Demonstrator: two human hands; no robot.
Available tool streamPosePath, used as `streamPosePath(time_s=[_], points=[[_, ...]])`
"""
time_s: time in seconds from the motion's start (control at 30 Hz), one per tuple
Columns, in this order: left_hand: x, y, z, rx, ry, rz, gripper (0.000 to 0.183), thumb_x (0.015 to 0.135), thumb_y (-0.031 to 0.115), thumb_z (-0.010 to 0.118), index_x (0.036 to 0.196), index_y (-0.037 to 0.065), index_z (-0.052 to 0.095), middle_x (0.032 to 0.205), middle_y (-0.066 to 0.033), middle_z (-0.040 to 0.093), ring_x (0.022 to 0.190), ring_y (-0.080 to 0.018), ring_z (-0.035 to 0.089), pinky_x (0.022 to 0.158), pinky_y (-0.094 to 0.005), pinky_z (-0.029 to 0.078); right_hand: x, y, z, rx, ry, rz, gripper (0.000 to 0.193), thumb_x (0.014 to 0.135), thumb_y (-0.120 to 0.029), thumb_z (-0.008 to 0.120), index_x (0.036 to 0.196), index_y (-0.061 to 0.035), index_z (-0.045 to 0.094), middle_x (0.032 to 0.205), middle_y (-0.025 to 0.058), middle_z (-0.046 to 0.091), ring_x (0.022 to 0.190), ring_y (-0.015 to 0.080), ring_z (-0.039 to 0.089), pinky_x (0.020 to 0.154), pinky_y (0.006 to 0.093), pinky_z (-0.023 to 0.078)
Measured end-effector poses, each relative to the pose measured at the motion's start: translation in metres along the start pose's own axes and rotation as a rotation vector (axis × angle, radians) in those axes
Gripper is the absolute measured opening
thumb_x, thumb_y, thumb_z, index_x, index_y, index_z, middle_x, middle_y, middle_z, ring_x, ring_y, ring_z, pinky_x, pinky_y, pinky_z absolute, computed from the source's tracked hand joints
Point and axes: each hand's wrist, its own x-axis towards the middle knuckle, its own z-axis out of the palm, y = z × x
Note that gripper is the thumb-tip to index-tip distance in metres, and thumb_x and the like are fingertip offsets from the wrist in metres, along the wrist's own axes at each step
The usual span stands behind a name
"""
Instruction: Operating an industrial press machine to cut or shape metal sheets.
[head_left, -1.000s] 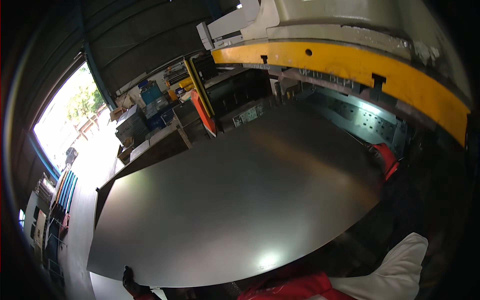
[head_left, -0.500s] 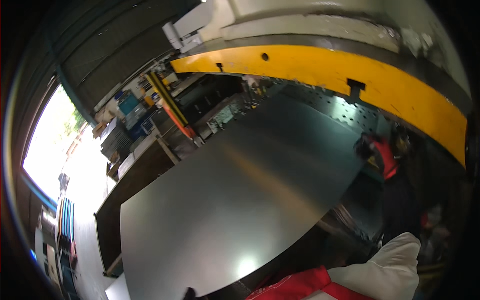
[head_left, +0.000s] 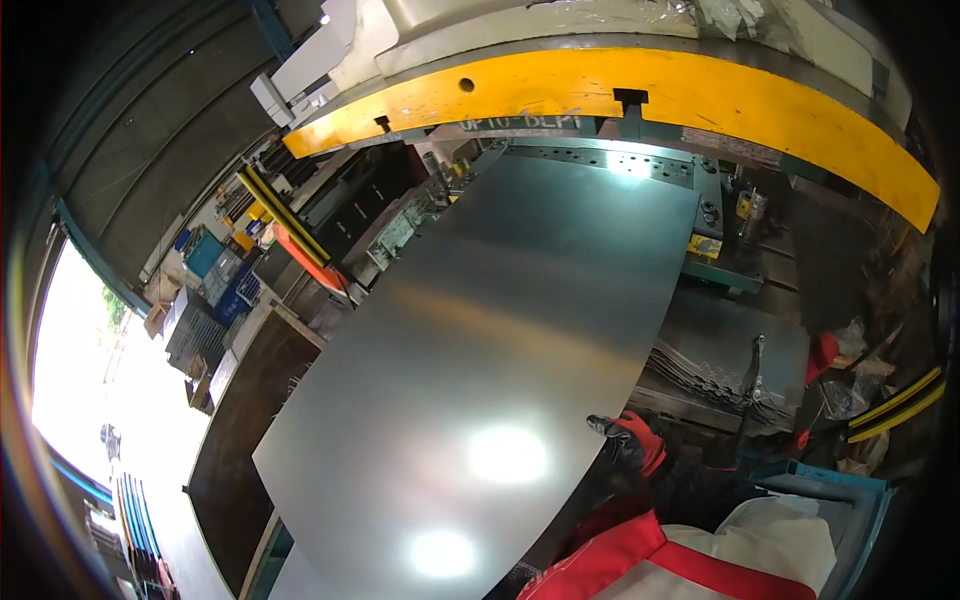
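The big metal sheet [head_left: 500, 310], mid-view, now points straighter at the yellow bar [head_left: 550, 85], one o'clock, so seems better lined up. The right hand [head_left: 632, 442], four o'clock, pinches its edge; the left hand is unseen.

My right hand [head_left: 628, 442] was gloved in black and red, and my clothing [head_left: 600, 562] was red and off-white. The metal sheet [head_left: 480, 350] shone grey, with an amber streak and white glare spots. I saw a yellow beam [head_left: 540, 85], a black-and-yellow striped post [head_left: 284, 214], an orange panel [head_left: 302, 258] and a dark-dotted plate [head_left: 655, 170].
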Motion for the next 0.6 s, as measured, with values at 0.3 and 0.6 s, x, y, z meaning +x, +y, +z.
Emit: streamPosePath(time_s=[0.3, 0.6], points=[[-0.014, -0.03, -0.039, -0.067, 0.099, 0.015, 0.027, 0.081, 0.017, 0.045, 0.101, 0.0, 0.051, 0.094, -0.0116, 0.054, 0.083, -0.0213, 0.052, 0.072, -0.03, 0.045, 0.005, 0.006, -0.019, 0.607, 0.02, 0.179, 0.029, 0.077, -0.018, 0.053, 0.093, 0.0054, 0.053, 0.098, 0.0153, 0.054, 0.092, 0.0211, 0.053, 0.082, 0.029, 0.04], [-0.043, -0.048, 0.008, -0.715, 0.094, 0.272, 0.033, 0.082, 0.008, 0.033, 0.111, -0.008, 0.039, 0.122, -0.0184, 0.034, 0.109, -0.0295, 0.038, 0.095, -0.0438, 0.028, 0.027, 0.018, -0.081, 0.68, 0.274, 0.241, 0.017, 0.073, -0.005, 0.048, 0.088, 0.0018, 0.051, 0.087, 0.0088, 0.057, 0.079, 0.0177, 0.054, 0.075, 0.0257, 0.041]])
